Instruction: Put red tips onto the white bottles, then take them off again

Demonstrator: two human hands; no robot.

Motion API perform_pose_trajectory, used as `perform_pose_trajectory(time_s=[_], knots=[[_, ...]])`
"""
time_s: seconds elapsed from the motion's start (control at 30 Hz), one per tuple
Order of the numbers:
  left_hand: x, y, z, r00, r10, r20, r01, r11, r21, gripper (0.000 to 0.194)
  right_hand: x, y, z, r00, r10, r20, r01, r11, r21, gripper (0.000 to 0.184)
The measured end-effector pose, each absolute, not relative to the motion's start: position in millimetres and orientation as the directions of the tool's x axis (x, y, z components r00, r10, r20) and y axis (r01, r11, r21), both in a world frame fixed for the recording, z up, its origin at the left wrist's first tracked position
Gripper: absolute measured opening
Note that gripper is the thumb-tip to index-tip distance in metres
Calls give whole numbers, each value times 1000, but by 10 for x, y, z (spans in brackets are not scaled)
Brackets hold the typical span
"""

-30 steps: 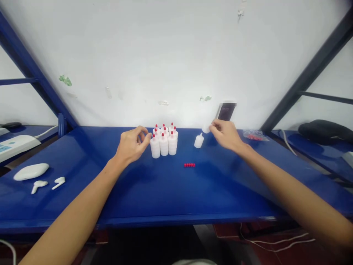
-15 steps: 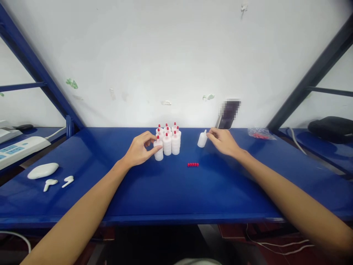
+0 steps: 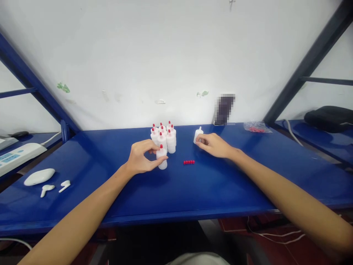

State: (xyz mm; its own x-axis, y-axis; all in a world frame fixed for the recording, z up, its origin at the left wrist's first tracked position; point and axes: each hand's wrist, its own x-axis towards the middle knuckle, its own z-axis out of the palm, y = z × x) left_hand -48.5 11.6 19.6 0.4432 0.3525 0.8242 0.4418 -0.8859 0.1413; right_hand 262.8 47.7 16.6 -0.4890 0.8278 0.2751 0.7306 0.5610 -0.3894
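My left hand pinches a white squeeze bottle with a red cap between thumb and fingers. That bottle is upright, in front of a tight cluster of similar red-capped bottles. Whether its base touches the table, I cannot tell. My right hand has its fingers closed on the lower side of an uncapped white squeeze bottle with a bare pointed nozzle, standing to the right of the cluster. A short row of small red caps lies on the table between the hands, nearer me.
The blue table meets a white wall at the back. A phone leans there, with a clear bag of red caps farther right. At left lie an earbud case, two earbuds and a power strip.
My left hand has drawn the capped bottle from the cluster's front left corner toward me and rightward. The right hand's fingers have moved from the uncapped bottle's upper side to lower on its body.
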Motion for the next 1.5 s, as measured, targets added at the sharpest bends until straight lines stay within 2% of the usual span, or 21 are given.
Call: perform_pose_trajectory(time_s=[0.17,0.3,0.4,0.5,0.57,0.63,0.73,0.87,1.07,1.2,1.27,1.4,1.5], knots=[[-408,68,192,481,264,836,415,-908,48,23,2654,540,91,-508,800,318,697,599,-395,21],[-339,51,126,495,237,836,413,-911,14,20,2654,533,84,-520,787,332,626,616,-478,21],[-253,6,62,547,299,782,371,-924,93,18,2619,486,88,-449,804,389,607,594,-527,22],[-169,-52,18,701,358,617,318,-931,178,18,2569,412,94,-301,757,580,551,634,-542,25],[-139,-74,2,752,407,519,334,-914,232,19,2538,351,104,-261,662,702,486,719,-497,24],[-134,-77,-9,733,489,473,391,-872,295,21,2502,287,119,-334,574,747,424,800,-425,21],[-149,-60,-20,679,597,427,463,-800,382,24,2409,182,154,-517,532,670,401,842,-360,18],[-146,-50,-19,658,642,395,475,-760,444,24,2233,34,231,-643,563,519,455,826,-333,21],[-124,-55,22,705,600,379,428,-785,447,22,2109,-89,332,-740,506,443,460,861,-216,24],[-125,-39,0,714,576,398,432,-810,398,22,2087,-94,319,-774,459,437,452,883,-126,28],[-121,-32,-27,710,554,435,441,-831,340,19,2093,-88,305,-754,486,442,464,870,-166,31],[-120,-31,-40,715,488,500,444,-870,214,20,2189,-41,322,-620,632,465,524,775,-354,38],[-133,-34,-9,701,540,466,439,-841,316,20,2288,28,358,-612,689,388,536,722,-438,33]])
